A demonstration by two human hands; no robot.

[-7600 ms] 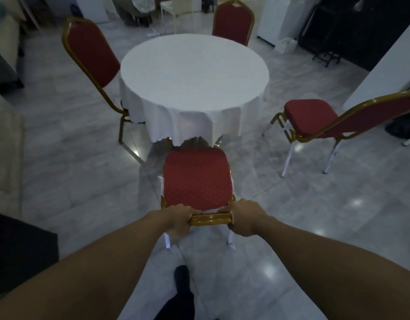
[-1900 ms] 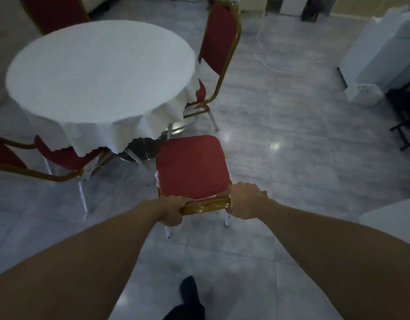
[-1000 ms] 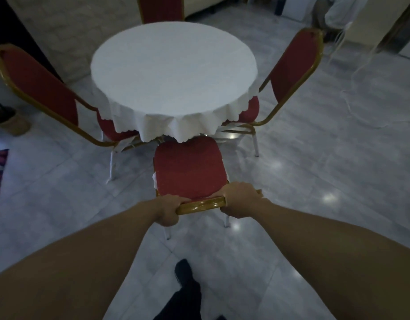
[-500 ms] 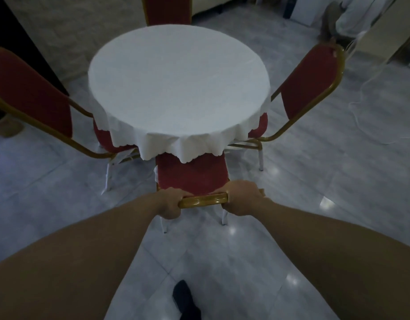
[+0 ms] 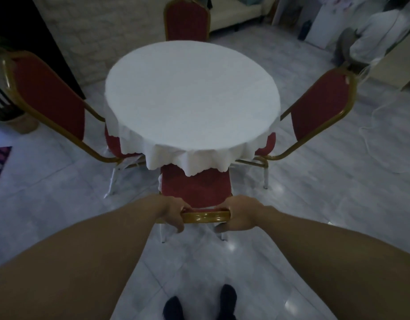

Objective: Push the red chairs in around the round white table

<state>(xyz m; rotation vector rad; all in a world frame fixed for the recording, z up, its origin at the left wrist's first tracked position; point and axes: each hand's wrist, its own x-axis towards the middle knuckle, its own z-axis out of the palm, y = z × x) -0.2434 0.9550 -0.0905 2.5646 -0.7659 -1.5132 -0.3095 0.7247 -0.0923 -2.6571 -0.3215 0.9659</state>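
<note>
Tiled floor (image 5: 337, 204); one round table (image 5: 192, 95), four red chairs (image 5: 197, 188), two hands (image 5: 205, 214) gripping.

Hands (image 5: 207, 214) seemingly gripping chair (image 5: 196, 190)

Both arms reach forward, left hand (image 5: 174, 212) and right hand (image 5: 242, 213) with fingers curled closed in grips.

- Four red chairs: near (image 5: 196, 188), left (image 5: 49, 98), right (image 5: 319, 105), far (image 5: 186, 20).
- One round white bench (image 5: 192, 100).
- Two hands: left (image 5: 174, 212), right (image 5: 242, 213).
</note>
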